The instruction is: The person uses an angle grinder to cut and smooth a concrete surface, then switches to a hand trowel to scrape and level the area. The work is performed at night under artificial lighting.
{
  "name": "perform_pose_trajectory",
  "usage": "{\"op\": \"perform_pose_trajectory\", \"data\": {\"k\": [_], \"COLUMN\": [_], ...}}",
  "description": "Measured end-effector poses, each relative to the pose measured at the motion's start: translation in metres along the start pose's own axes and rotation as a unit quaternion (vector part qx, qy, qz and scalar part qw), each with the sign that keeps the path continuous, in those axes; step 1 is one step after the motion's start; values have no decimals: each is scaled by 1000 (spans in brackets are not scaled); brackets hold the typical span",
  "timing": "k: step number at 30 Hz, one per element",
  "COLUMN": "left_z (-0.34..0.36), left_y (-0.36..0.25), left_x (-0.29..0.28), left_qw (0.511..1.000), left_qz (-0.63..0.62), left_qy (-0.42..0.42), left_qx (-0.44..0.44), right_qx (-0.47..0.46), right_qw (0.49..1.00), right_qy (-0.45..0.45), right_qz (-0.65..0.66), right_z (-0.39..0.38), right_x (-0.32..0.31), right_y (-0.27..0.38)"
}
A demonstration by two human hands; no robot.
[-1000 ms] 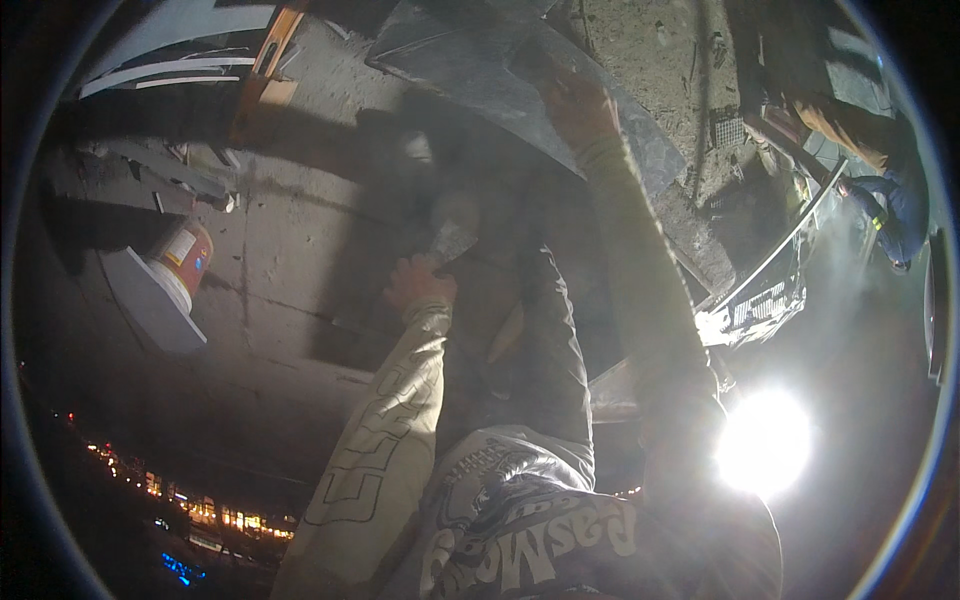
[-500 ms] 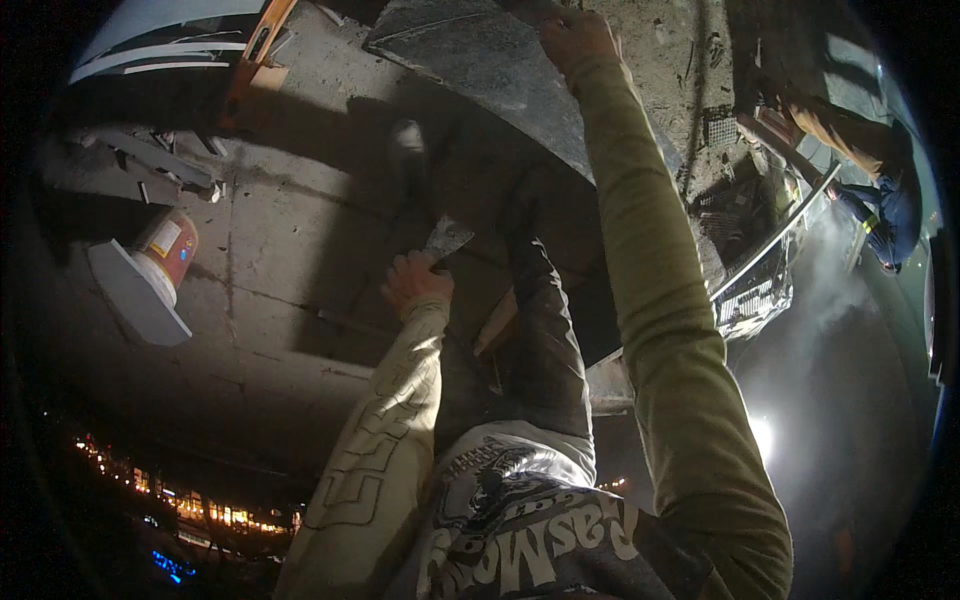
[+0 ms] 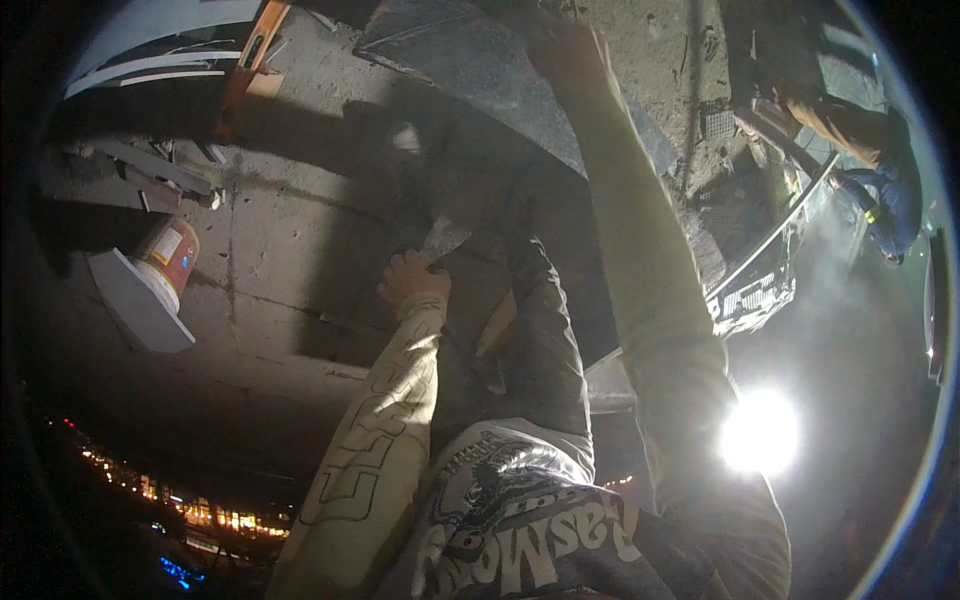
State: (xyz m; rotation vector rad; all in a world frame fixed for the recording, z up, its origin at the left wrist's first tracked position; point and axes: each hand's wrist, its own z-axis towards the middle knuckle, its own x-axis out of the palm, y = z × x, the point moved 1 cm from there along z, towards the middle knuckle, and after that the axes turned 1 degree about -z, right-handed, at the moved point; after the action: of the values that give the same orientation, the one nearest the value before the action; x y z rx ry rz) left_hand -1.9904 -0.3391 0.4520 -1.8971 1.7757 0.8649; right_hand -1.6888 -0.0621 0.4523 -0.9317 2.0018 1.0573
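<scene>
Left hand: the left hand (image 3: 412, 277) was seen near the middle of the view, its fingers curled shut around the handle of a trowel (image 3: 445, 238), whose pale metal blade pointed far and to the right, over the concrete floor (image 3: 290, 240).
Right hand: the right hand (image 3: 566, 52) was stretched far up, laid against the far edge of a large dark stone slab (image 3: 480, 75); whether its fingers were clasped over the edge or only resting flat could not be told.
Slab: the slab was set tilted at the far centre, its lower edge close to the trowel blade; the person's bent knee and trouser leg (image 3: 545, 330) were placed between the two arms, just near of it.
In the way: the right sleeve crossed in front of part of the slab, and deep shadow hid the floor beside the knee.
Container: a round tub (image 3: 168, 255) with a red and white label was lying on its side at the left, on a grey flat board (image 3: 135, 305); its contents could not be seen.
Other things: an orange spirit level (image 3: 250, 65) was lying at the far left, with grey broken pieces (image 3: 140, 175) near it.
Far right: another person (image 3: 870, 150), crouched, was seen well apart, with a bright lamp (image 3: 760, 432) glaring near right.
</scene>
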Motion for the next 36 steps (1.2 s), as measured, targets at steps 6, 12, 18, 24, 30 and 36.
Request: {"op": "perform_pose_trajectory", "data": {"k": [6, 12, 18, 24, 30, 36], "left_z": [0, 3, -5, 6, 0, -4], "left_y": [0, -8, -8, -14, -9, -12], "left_x": [-4, -26, -23, -39, -30, -26], "left_qw": [999, 997, 998, 996, 997, 997], "left_qz": [-32, -27, -24, -13, -23, -28], "left_qy": [23, 71, 52, 84, 70, 72], "left_qx": [3, 4, -8, -12, -6, -12], "right_qx": [46, -106, -9, -99, -13, 237], "right_qw": [998, 911, 991, 974, 982, 960], "right_qy": [-32, 83, -16, -14, 31, 148], "right_qz": [-15, -391, -133, -202, -187, -32], "right_z": [4, 59, 30, 33, 22, 19], "right_x": [7, 24, 19, 43, 4, -50], "right_y": [-26, -18, -16, -59, -6, 80]}}
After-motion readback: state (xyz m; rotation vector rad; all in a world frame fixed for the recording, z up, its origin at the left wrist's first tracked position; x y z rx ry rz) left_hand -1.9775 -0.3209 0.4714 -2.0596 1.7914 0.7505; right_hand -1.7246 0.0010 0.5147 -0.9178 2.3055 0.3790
